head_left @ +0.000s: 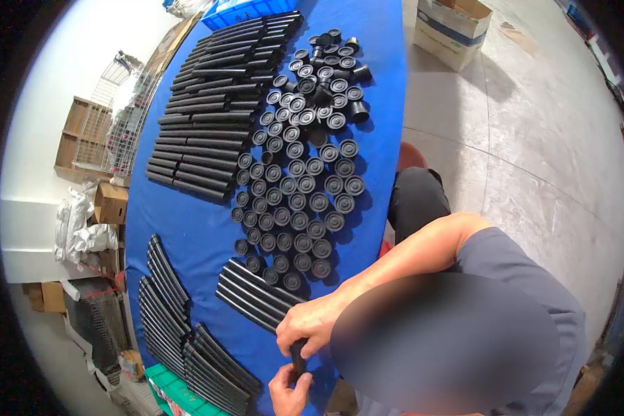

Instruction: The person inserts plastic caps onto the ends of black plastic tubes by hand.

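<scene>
My right hand [310, 327] is closed around the upper end of a dark black tube [298, 358] near the table's front edge. Just below it, my left hand [290, 392] pinches the tube's lower end between thumb and fingers. Part of the tube is hidden by the fingers. Beside my right hand lies a row of glossy black tubes [253, 295] side by side. Beyond them, many round black caps [297, 201] with ringed tops stand spread over the blue cloth, some tipped on their sides.
Matte black tubes [201, 139] lie in rows at the far side of the blue table [374, 104]. Thin black tubes [163, 315] lie at lower left, near a green crate [170, 388]. A blue crate [246, 12] and cardboard box [451, 31] stand at the top.
</scene>
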`<action>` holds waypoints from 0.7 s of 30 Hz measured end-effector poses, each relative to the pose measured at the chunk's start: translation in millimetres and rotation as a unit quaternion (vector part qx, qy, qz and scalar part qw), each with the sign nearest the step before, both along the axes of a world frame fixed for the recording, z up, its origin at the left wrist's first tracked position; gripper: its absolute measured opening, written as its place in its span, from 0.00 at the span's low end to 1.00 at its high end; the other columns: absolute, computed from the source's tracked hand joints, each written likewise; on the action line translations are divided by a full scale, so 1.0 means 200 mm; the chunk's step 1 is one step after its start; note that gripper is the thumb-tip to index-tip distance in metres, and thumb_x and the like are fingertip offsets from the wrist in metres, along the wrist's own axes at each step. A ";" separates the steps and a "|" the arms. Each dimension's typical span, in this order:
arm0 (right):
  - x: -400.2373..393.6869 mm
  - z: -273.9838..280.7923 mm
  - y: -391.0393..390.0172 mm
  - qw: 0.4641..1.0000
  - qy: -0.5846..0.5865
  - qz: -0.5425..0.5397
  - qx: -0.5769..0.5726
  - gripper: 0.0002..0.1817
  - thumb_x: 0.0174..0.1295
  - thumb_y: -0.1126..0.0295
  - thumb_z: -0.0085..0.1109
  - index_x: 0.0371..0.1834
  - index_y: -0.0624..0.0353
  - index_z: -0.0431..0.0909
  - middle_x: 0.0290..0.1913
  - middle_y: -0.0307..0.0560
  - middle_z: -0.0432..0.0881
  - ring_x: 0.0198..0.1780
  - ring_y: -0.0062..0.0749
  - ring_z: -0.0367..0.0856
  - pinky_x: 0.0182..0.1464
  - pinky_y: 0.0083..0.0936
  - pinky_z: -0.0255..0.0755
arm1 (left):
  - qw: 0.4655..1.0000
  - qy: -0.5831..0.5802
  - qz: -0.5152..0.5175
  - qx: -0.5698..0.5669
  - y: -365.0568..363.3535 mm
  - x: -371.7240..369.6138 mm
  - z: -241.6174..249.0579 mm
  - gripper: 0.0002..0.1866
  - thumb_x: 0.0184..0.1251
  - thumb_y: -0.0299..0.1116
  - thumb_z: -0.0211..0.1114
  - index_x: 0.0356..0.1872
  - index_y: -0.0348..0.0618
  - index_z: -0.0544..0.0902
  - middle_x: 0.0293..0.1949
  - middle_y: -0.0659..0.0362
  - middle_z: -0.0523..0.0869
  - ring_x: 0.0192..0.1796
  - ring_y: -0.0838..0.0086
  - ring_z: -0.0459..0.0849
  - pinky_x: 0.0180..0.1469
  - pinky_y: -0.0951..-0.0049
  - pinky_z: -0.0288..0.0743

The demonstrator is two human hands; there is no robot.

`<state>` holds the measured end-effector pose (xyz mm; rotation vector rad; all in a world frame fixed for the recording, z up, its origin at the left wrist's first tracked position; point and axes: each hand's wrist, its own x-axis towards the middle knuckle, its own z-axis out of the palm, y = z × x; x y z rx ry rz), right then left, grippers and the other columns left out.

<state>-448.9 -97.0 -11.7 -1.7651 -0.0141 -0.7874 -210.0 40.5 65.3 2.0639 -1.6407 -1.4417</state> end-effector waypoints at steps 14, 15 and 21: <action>0.07 -0.07 0.03 0.994 -0.073 -0.053 -0.065 0.19 0.58 0.62 0.70 0.41 0.69 0.82 0.31 0.57 0.87 0.31 0.48 0.87 0.35 0.40 0.79 | 0.996 0.084 0.033 0.004 -0.01 -0.13 0.08 0.13 0.67 0.31 0.73 0.47 0.35 0.83 0.30 0.66 0.80 0.31 0.83 0.73 0.35 0.79 0.68; 0.07 -0.07 0.03 0.994 -0.069 -0.052 -0.061 0.19 0.58 0.61 0.71 0.41 0.69 0.82 0.31 0.58 0.86 0.30 0.48 0.87 0.34 0.41 0.79 | 0.994 0.102 0.035 0.030 -0.03 -0.15 0.11 0.14 0.68 0.30 0.73 0.48 0.35 0.83 0.31 0.65 0.81 0.32 0.83 0.73 0.35 0.79 0.69; 0.00 0.01 0.03 0.989 0.133 0.041 0.054 0.17 0.55 0.64 0.70 0.39 0.67 0.83 0.34 0.60 0.86 0.38 0.51 0.87 0.41 0.44 0.78 | 0.997 0.027 -0.048 -0.062 0.00 -0.08 0.01 0.15 0.71 0.32 0.70 0.53 0.35 0.83 0.32 0.63 0.84 0.32 0.82 0.78 0.35 0.78 0.72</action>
